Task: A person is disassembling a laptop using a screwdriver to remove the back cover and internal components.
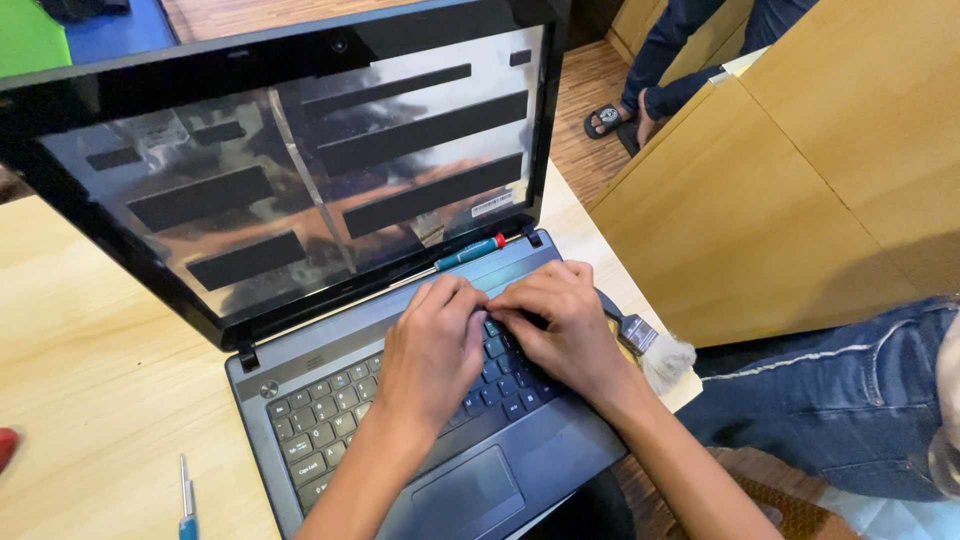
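The open grey-blue laptop [400,400] with a dark keyboard sits at the right end of a pale wooden table [90,350], its lid leaning back and its bared silver screen panel [300,170] crossed by black strips. Both hands meet over the upper right part of the keyboard [320,420]. The left hand [432,350] lies palm down with fingers curled onto the keys; the right hand [560,325] presses in beside it, fingertips bent toward the same spot, the two touching. Whether either pinches a key or some small part I cannot tell — the fingers hide it.

A screwdriver with a teal handle and red cap [468,252] lies along the hinge strip just behind the hands. A small paintbrush with a black handle and pale bristles [655,350] rests at the laptop's right edge, its bristles past the table edge. A second slim blue-handled tool [186,500] lies on the table to the left.

For work this fine, it looks wise to keep the fingertips low and the pressure even, prying gently rather than twisting — the keys seem fragile.

Beyond, a light wooden panel [800,180] stands; another person's dark-trousered legs and sandalled foot [607,120] show on the floor.
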